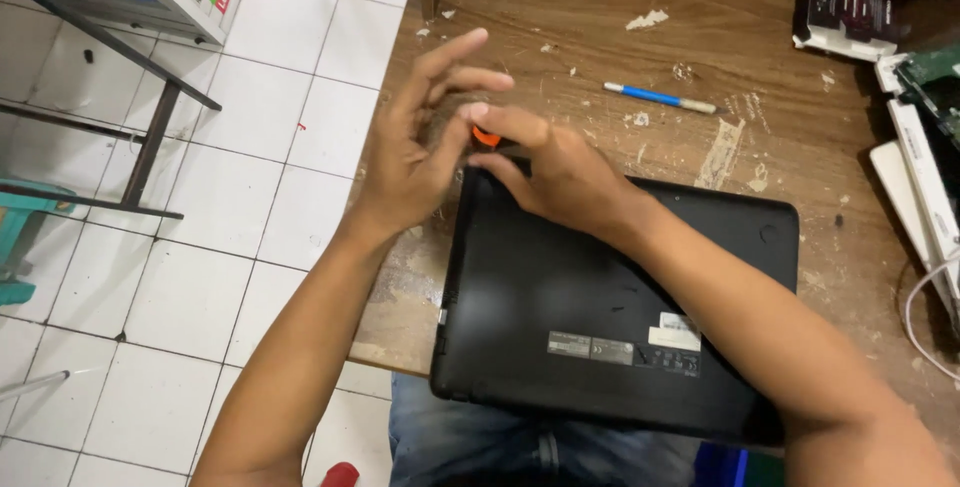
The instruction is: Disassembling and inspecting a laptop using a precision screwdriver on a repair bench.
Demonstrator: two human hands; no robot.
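A black laptop (610, 307) lies bottom side up on a worn wooden workbench (600, 37), its near edge overhanging the bench toward the person's lap, probably so that its far corner sits within easy reach of both hands. Its base panel faces the camera, with grey and white labels near the front edge.

The right hand (560, 172) rests on the laptop's far left corner, fingers drawn together on a small orange tool (486, 136), apparently a plastic pry pick, set at the seam of the case. The grip is a pinch, thumb and forefinger closed on the pick; how deep the pick sits in the seam cannot be told, as the fingers cover it.

The left hand (420, 137) stands just beside the same corner, fingers spread and partly curled, holding nothing that can be seen. It appears to steady or guard the corner; contact with the case cannot be confirmed.

Surroundings: a blue-handled slim tool (655, 97) lies on the bench beyond the laptop, well apart from both hands. Scraps of paper and residue litter the surface. Stacked electronic parts and a white cable (925, 297) occupy the right edge. White floor tiles (150, 287) and a metal stand (150, 137) lie to the left. Nothing obstructs the worked corner
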